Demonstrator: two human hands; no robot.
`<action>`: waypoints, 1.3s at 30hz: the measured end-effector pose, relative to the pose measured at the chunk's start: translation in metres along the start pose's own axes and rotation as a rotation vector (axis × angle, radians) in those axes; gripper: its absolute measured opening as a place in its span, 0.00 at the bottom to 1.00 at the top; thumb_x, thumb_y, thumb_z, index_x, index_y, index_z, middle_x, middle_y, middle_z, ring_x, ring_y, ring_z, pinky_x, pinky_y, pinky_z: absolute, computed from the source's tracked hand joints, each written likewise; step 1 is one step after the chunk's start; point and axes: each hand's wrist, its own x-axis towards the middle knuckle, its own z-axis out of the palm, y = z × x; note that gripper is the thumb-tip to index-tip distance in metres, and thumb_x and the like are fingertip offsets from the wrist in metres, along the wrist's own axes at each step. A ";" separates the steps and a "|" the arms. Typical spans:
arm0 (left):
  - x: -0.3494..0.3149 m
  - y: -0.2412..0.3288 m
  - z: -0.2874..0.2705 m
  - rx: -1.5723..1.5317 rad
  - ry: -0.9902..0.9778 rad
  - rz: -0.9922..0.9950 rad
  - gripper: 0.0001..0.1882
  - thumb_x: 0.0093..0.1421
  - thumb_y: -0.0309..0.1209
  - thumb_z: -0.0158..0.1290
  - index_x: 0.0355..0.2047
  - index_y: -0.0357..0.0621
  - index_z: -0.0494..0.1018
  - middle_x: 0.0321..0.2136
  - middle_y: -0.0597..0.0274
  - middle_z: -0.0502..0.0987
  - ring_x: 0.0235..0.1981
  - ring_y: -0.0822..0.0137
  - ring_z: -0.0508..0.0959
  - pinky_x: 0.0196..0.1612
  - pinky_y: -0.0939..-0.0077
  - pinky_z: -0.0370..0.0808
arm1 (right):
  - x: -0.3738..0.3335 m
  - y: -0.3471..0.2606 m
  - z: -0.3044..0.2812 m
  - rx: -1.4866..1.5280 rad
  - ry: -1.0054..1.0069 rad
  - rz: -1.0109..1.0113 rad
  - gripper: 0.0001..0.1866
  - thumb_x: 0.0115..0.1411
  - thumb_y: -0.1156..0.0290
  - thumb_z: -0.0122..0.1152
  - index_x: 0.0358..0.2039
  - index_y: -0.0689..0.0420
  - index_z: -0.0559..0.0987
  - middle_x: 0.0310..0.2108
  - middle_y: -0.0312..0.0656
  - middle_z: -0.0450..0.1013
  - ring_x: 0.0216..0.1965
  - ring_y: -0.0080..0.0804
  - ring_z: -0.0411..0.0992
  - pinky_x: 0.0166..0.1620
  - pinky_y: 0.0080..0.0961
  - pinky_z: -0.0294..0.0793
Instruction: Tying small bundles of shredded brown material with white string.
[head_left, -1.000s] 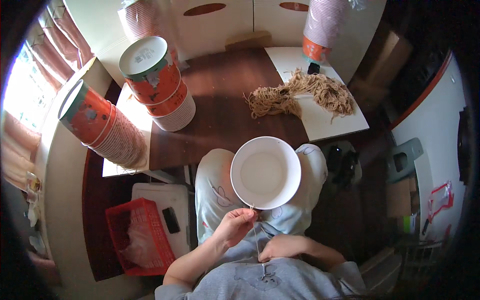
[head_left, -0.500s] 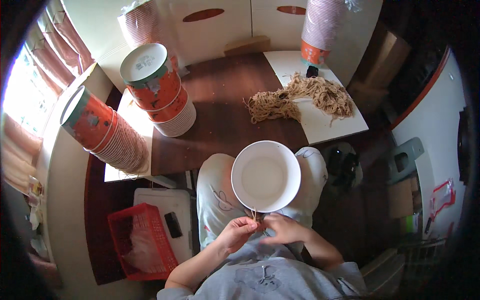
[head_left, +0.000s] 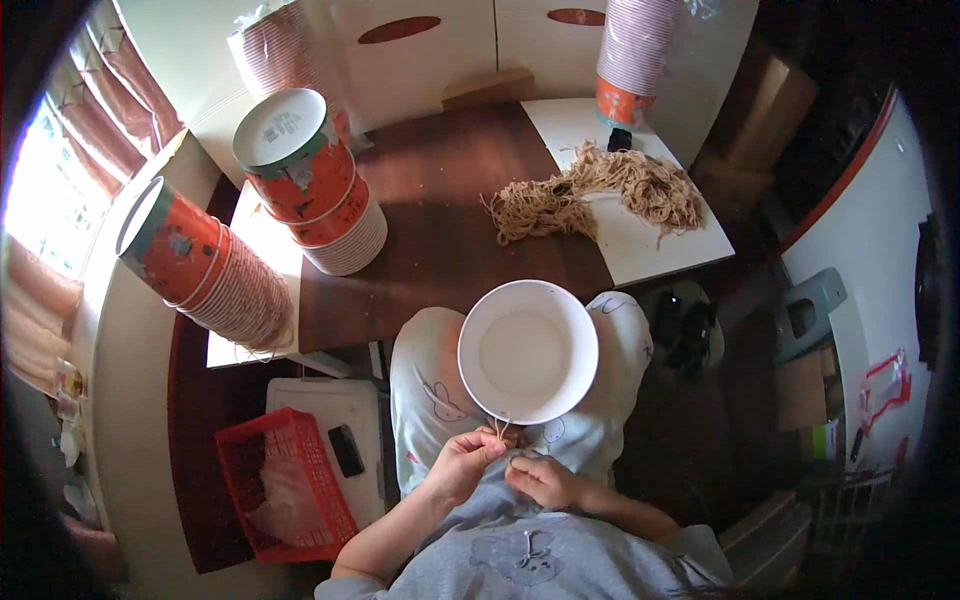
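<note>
A white paper bucket [head_left: 528, 345] rests tilted on my lap between my knees, its open mouth facing up and its inside bare. My left hand [head_left: 466, 468] pinches a thin tan string [head_left: 503, 428] that loops up against the bucket's near rim. Just right of it and lower, my right hand [head_left: 545, 482] is closed, thumb and forefinger together. What it pinches is too small to make out. A tangled heap of tan string [head_left: 640, 190] lies across the table's right side.
Stacks of orange-and-green buckets stand at the left [head_left: 200, 255] and centre left [head_left: 300, 180] of the brown table [head_left: 430, 190]; further stacks stand behind. Below left are a red plastic basket [head_left: 255, 540] and a dark phone [head_left: 346, 450]. A grey stool [head_left: 815, 310] stands right.
My right hand has gone from spread fingers beside the left hand to a closed pinch slightly lower. The left hand keeps its pinch on the string and has shifted slightly left.
</note>
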 end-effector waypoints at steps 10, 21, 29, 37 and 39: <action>-0.002 0.003 0.002 -0.102 0.062 -0.223 0.05 0.53 0.28 0.53 0.30 0.41 0.73 0.29 0.66 0.75 0.32 0.75 0.72 0.38 0.82 0.66 | -0.001 0.006 0.011 -0.181 -0.007 -0.512 0.16 0.53 0.68 0.54 0.13 0.57 0.63 0.11 0.44 0.60 0.15 0.41 0.64 0.20 0.36 0.61; -0.015 0.002 -0.002 -0.112 -0.015 -0.316 0.03 0.53 0.26 0.52 0.27 0.41 0.74 0.28 0.65 0.76 0.31 0.74 0.73 0.37 0.82 0.67 | 0.003 0.005 0.006 -0.446 -0.182 -0.572 0.11 0.52 0.68 0.54 0.16 0.57 0.70 0.14 0.40 0.65 0.17 0.36 0.67 0.22 0.30 0.66; 0.000 0.000 -0.007 -0.139 0.112 -0.316 0.02 0.53 0.27 0.52 0.27 0.42 0.74 0.27 0.67 0.76 0.28 0.77 0.71 0.33 0.84 0.65 | 0.012 0.011 0.020 -0.218 -0.515 -0.546 0.12 0.49 0.67 0.52 0.15 0.59 0.64 0.14 0.44 0.63 0.19 0.42 0.67 0.23 0.35 0.64; 0.002 -0.006 -0.025 -0.062 0.051 -0.301 0.04 0.55 0.27 0.50 0.30 0.41 0.74 0.29 0.66 0.76 0.32 0.75 0.73 0.40 0.82 0.67 | 0.022 -0.005 0.014 -0.160 -0.700 -0.521 0.10 0.48 0.66 0.49 0.18 0.59 0.66 0.17 0.48 0.65 0.22 0.46 0.67 0.25 0.36 0.64; 0.002 -0.009 -0.032 -0.045 -0.031 -0.260 0.06 0.56 0.27 0.49 0.32 0.40 0.73 0.31 0.65 0.75 0.34 0.75 0.73 0.43 0.81 0.67 | 0.024 -0.008 0.008 -0.131 -0.716 -0.540 0.10 0.47 0.66 0.49 0.18 0.59 0.66 0.16 0.48 0.65 0.22 0.46 0.67 0.24 0.36 0.64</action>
